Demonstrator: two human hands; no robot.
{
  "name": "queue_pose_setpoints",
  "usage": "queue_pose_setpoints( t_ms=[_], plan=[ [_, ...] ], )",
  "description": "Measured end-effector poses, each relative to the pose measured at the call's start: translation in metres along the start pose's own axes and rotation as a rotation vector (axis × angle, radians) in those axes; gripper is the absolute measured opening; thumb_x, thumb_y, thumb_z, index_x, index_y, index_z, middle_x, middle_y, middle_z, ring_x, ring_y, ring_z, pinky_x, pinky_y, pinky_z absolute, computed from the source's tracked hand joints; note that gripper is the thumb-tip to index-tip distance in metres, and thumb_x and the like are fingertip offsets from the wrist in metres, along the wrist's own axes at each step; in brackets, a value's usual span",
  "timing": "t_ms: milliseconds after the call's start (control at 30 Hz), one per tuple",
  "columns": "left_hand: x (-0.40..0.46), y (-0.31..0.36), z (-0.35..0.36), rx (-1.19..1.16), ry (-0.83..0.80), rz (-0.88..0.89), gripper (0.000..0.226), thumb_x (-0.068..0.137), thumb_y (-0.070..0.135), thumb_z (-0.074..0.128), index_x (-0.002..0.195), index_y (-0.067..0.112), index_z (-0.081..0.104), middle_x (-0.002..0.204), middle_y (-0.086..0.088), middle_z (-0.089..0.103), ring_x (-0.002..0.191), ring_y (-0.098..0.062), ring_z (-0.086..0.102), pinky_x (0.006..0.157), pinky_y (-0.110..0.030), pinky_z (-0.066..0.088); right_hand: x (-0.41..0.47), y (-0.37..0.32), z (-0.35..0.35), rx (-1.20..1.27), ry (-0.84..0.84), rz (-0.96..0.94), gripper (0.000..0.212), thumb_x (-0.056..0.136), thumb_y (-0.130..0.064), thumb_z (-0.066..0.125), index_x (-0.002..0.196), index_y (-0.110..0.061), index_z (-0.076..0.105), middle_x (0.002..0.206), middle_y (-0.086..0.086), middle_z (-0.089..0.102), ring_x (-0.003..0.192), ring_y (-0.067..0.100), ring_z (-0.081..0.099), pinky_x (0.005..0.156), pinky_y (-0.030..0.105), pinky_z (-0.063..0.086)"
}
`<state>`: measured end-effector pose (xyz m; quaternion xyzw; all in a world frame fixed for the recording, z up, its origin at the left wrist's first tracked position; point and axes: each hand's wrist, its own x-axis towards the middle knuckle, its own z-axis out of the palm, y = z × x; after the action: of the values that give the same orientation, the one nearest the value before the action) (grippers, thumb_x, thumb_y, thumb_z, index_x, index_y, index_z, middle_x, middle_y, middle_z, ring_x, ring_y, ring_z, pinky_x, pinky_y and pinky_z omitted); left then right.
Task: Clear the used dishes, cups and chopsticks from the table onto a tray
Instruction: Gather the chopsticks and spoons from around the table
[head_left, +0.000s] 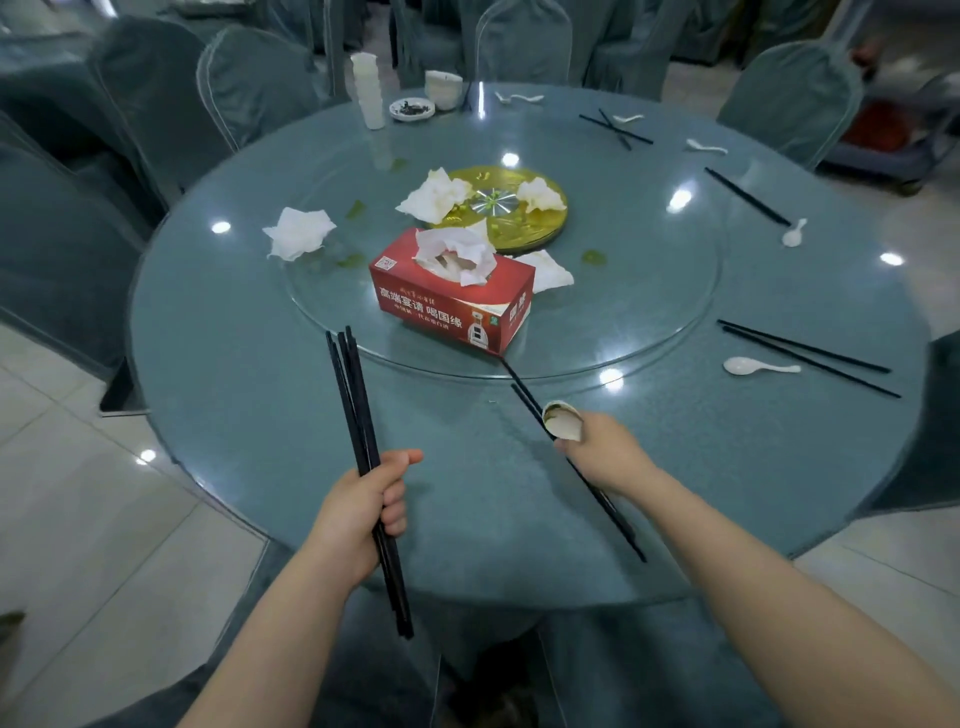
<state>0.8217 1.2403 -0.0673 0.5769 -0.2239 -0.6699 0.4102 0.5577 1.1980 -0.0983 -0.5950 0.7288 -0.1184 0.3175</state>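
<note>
Round glass table (260, 364) (covered chairs (249, 88) around)

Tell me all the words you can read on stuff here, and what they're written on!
"高端宴请 喝国缘": large white characters on the long side of the red tissue box.
"国缘": on the end of the box, blurred, so not certain.
The small lines above and below the big characters, the green badge and the square code on top are too small to read.
Nothing else bears readable text.

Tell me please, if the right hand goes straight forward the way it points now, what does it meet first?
Probably the red tissue box. The right hand, holding a small cup, points up-left along the chopsticks under it, toward the box. Depth is unclear.
</note>
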Motion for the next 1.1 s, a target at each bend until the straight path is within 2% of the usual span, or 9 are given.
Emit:
queue_pose_setpoints(
  t_ms=[100,233,333,467,633,733,967,1033,1100],
  plan=[
    [-0.020,0.002,-0.010,-0.007,-0.055,0.017,0.018,0.097,0.022,0.051,0.091,0.010,0.063,0.042,0.010,0.028,0.031,-0.002,0.022,0.030,-0.014,0.020,-0.041,-0.038,-0.009,0.253,0.056,0.038,0.021,0.087,-0.022,0.060,0.069,-0.022,0.049,0.064,-0.005,0.052,0.057,0.011,0.048,0.047,0.023,0.033],
    [-0.052,0.004,-0.023,-0.009,-0.139,0.045,0.025,0.096,0.027,0.052,0.084,0.006,0.061,0.042,0.008,0.034,0.031,-0.003,0.025,0.032,-0.012,0.021,-0.101,-0.088,-0.010,0.527,0.035,0.136,0.018,0.088,-0.024,0.062,0.076,-0.019,0.050,0.057,-0.001,0.038,0.041,0.010,0.030,0.035,0.015,0.024],
    [-0.078,0.007,-0.031,0.005,-0.186,0.067,0.028,0.096,0.027,0.053,0.080,0.006,0.061,0.044,0.005,0.042,0.032,-0.005,0.029,0.034,-0.013,0.023,-0.143,-0.126,-0.007,0.616,0.001,0.111,0.016,0.087,-0.027,0.061,0.080,-0.019,0.049,0.054,-0.001,0.033,0.034,0.008,0.023,0.036,0.014,0.018],
    [-0.113,0.008,-0.041,0.060,-0.248,0.106,0.028,0.096,0.027,0.054,0.082,0.004,0.064,0.049,0.004,0.048,0.034,-0.006,0.032,0.034,-0.017,0.026,-0.188,-0.161,0.003,0.637,0.054,0.035,0.018,0.087,-0.023,0.061,0.080,-0.019,0.045,0.050,-0.003,0.029,0.030,0.007,0.021,0.034,0.012,0.017],
    [-0.153,0.010,-0.045,0.100,-0.300,0.102,0.030,0.092,0.037,0.058,0.082,0.009,0.061,0.054,0.003,0.054,0.036,-0.006,0.031,0.033,-0.017,0.026,-0.225,-0.190,0.011,0.649,0.092,0.045,0.017,0.088,-0.021,0.061,0.083,-0.016,0.045,0.056,0.000,0.031,0.040,0.012,0.024,0.034,0.010,0.017],
    [-0.167,0.016,-0.046,0.165,-0.332,0.163,0.037,0.089,0.044,0.059,0.086,0.008,0.063,0.055,0.006,0.048,0.036,-0.005,0.030,0.033,-0.017,0.025,-0.236,-0.204,0.008,0.715,0.116,0.042,0.017,0.087,-0.017,0.061,0.083,-0.015,0.044,0.059,0.002,0.031,0.045,0.012,0.023,0.036,0.014,0.017],
    [-0.186,0.026,-0.022,0.184,-0.358,0.318,0.032,0.091,0.038,0.059,0.081,0.008,0.060,0.053,0.006,0.046,0.039,-0.007,0.031,0.037,-0.019,0.027,-0.251,-0.211,-0.012,0.747,0.222,-0.026,0.006,0.086,-0.014,0.060,0.085,-0.011,0.055,0.061,0.002,0.043,0.045,0.014,0.031,0.035,0.018,0.023],
    [-0.191,0.023,-0.007,0.166,-0.364,0.325,0.030,0.090,0.037,0.061,0.079,0.009,0.060,0.052,0.006,0.045,0.039,-0.006,0.034,0.037,-0.019,0.030,-0.256,-0.202,-0.021,0.766,0.247,-0.053,0.008,0.086,-0.014,0.062,0.080,-0.012,0.057,0.061,0.001,0.048,0.045,0.014,0.036,0.035,0.019,0.026],
    [-0.197,0.016,0.012,0.163,-0.374,0.326,0.029,0.089,0.039,0.062,0.083,0.010,0.060,0.054,0.006,0.053,0.041,-0.006,0.037,0.038,-0.019,0.032,-0.264,-0.186,-0.032,0.770,0.307,-0.072,0.013,0.084,-0.015,0.063,0.073,-0.015,0.058,0.059,-0.002,0.051,0.045,0.012,0.041,0.033,0.016,0.029]
  ],
)
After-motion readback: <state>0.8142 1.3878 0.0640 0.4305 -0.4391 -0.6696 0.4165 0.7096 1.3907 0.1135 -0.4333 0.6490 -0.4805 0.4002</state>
